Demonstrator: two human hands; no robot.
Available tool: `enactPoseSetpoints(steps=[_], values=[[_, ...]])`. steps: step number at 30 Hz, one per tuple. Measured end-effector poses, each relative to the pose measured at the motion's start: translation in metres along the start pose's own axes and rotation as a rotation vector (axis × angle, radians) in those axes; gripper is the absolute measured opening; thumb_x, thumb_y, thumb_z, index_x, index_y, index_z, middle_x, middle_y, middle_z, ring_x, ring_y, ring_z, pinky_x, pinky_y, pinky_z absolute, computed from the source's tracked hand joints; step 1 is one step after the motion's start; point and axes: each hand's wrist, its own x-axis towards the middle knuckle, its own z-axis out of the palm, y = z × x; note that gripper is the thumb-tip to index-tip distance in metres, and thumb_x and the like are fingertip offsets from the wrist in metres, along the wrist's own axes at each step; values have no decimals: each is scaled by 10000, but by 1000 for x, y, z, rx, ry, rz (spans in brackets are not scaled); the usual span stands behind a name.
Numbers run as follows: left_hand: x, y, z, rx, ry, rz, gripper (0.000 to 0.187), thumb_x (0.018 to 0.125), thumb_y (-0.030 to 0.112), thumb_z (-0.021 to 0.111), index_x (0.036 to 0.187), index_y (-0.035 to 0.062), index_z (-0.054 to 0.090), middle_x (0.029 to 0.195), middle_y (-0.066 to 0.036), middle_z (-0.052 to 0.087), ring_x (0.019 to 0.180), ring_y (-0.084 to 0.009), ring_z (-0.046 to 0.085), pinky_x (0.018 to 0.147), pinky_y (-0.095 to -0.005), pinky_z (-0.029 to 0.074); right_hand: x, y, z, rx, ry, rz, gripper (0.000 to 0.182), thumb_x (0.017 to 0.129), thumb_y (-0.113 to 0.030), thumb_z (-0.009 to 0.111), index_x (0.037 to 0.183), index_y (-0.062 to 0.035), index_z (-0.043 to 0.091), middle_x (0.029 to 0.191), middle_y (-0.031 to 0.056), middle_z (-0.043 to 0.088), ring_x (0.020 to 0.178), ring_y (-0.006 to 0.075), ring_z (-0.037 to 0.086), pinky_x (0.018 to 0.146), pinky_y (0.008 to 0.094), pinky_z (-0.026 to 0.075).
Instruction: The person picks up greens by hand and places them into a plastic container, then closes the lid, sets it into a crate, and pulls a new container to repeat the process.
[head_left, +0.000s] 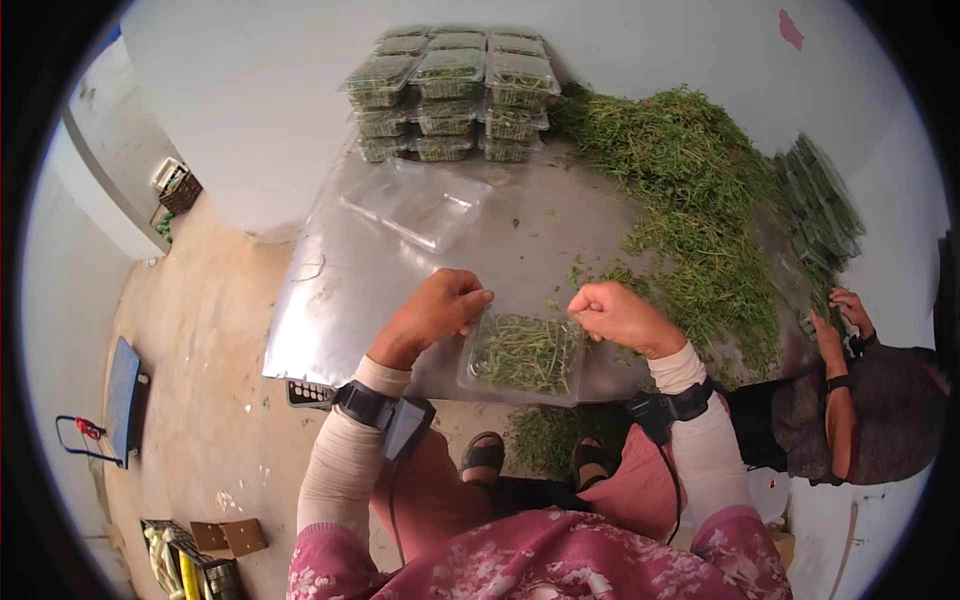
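Observation:
A clear plastic clamshell container (524, 355) filled with green stems lies near the front edge of the metal table. At its upper left corner, my left hand (440, 312) is closed with thumb and fingers pinched on the rim. My right hand (622, 315) pinches the upper right corner in the same way. Beyond my left hand lies an open, unfilled clear container (425, 205). To the right of my right hand spreads a large heap of leafy green stems (690, 190), with loose bits scattered toward the container.
Filled containers (450, 85) stand stacked at the table's back. More packed containers (820, 205) are at the far right, near a co-worker's hands (835, 325). On the floor to the left are a blue trolley (122, 400) and a crate (185, 560). Greens (550, 440) lie under the table.

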Motion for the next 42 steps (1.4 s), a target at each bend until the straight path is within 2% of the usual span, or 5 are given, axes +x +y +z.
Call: enactPoseSetpoints(steps=[8, 15, 21, 27, 42], values=[[-5, 3, -7, -71, 88, 137, 267, 993, 251, 621, 882, 7, 632, 661, 4, 569, 606, -84, 540, 574, -236, 444, -3, -9, 3, 208, 44, 11, 142, 930, -102, 605, 985, 25, 632, 765, -5, 598, 637, 51, 560, 556, 209, 442], [-26, 3, -13, -443, 467, 190, 448, 1022, 419, 552, 1232, 23, 553, 1054, -53, 639, 976, -154, 621, 833, -302, 474, 0, -5, 1, 418, 154, -98, 129, 936, -77, 590, 1020, 18, 615, 805, -4, 603, 652, 63, 567, 586, 208, 455], [-54, -5, 28, -553, 531, 265, 652, 985, 435, 608, 1436, 15, 396, 1236, -105, 587, 1119, -178, 560, 915, -335, 469, 2, -8, 7, 553, 193, -135, 103, 957, -58, 586, 1039, 5, 579, 845, 16, 574, 687, 107, 550, 644, 237, 465], [-68, 3, 82, -857, 427, 331, 815, 859, 291, 801, 1452, 6, 320, 1315, -124, 538, 1220, -228, 521, 1053, -374, 426, 5, -4, 29, 583, 152, -222, 110, 958, -83, 585, 1029, 1, 594, 834, 4, 607, 712, 75, 584, 663, 222, 482], [-118, -1, 39, -926, 697, 387, 786, 838, 209, 795, 1454, -11, 361, 1329, -136, 557, 1210, -223, 546, 1038, -353, 442, 1, -7, 36, 434, 144, -418, 199, 983, -122, 617, 1138, -5, 572, 952, 56, 629, 759, 100, 563, 697, 242, 471]])
